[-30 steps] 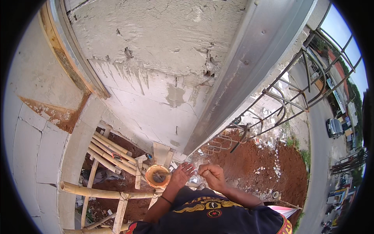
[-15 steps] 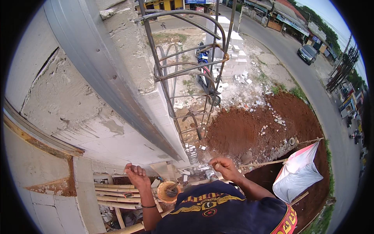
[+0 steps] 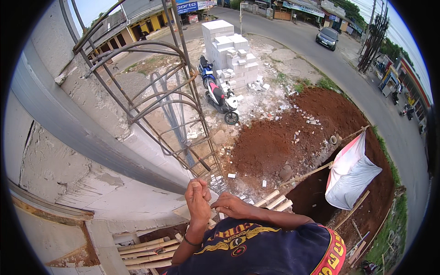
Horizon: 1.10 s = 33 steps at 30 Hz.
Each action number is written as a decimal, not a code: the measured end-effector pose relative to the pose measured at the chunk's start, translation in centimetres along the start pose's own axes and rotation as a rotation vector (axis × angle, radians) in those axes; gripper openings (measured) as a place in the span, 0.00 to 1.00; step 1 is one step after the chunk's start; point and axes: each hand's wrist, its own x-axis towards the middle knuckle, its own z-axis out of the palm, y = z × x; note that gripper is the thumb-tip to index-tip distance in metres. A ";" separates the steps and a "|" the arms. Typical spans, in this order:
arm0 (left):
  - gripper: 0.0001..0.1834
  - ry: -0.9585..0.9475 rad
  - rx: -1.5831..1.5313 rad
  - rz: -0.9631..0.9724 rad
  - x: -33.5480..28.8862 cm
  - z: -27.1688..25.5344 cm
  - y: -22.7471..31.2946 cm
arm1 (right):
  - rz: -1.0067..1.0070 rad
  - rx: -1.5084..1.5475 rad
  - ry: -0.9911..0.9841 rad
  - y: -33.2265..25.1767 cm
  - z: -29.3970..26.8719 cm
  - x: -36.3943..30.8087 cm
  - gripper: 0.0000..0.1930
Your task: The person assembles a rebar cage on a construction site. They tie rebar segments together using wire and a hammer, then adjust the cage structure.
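My left hand (image 3: 198, 202) is raised in front of my chest, its fingers curled into a closed grip. Close beside it, my right hand (image 3: 233, 206) has its fingers bent and pressed together, the fingertips near the left wrist. Whatever the hands pinch, if anything, is too small to make out. Just beyond them stands a tall cage of rusty steel reinforcing bars (image 3: 200, 108). A long grey metal channel (image 3: 98, 133) runs along the block wall (image 3: 68, 172) and ends near my left hand.
Bamboo poles (image 3: 149, 253) lie below at left, and more pole ends (image 3: 275, 200) stick out at right. Far below are red soil (image 3: 261, 146), a pit (image 3: 309, 197) with a pale cloth (image 3: 353, 176), parked motorbikes (image 3: 221, 101), stacked white blocks (image 3: 231, 52) and a road with a car (image 3: 327, 38).
My hands, apart before, have come together in front of my chest, and the left one has closed. The view has swung right, and the orange bucket is now hidden.
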 end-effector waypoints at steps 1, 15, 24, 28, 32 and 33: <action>0.18 -0.038 0.067 -0.004 0.0 -0.2 -0.1 | -0.025 0.039 0.124 0.0 -0.6 -0.2 0.12; 0.20 -0.280 0.273 -0.247 -1.5 -0.1 -3.0 | -0.041 0.961 0.478 -2.6 -8.3 3.6 0.08; 0.21 -0.306 0.405 -0.232 -1.4 -0.4 -3.3 | -0.104 0.868 0.862 -2.6 -9.6 4.6 0.06; 0.21 -0.318 0.466 -0.244 -1.0 -0.6 -3.8 | -0.107 0.941 0.904 -3.1 -10.2 4.7 0.05; 0.21 -0.351 0.531 -0.220 -0.2 -1.3 -4.3 | -0.137 1.077 0.828 -2.9 -10.2 4.4 0.04; 0.21 -0.368 0.534 -0.236 0.2 -1.5 -4.4 | -0.121 1.006 0.795 -2.8 -10.2 4.4 0.04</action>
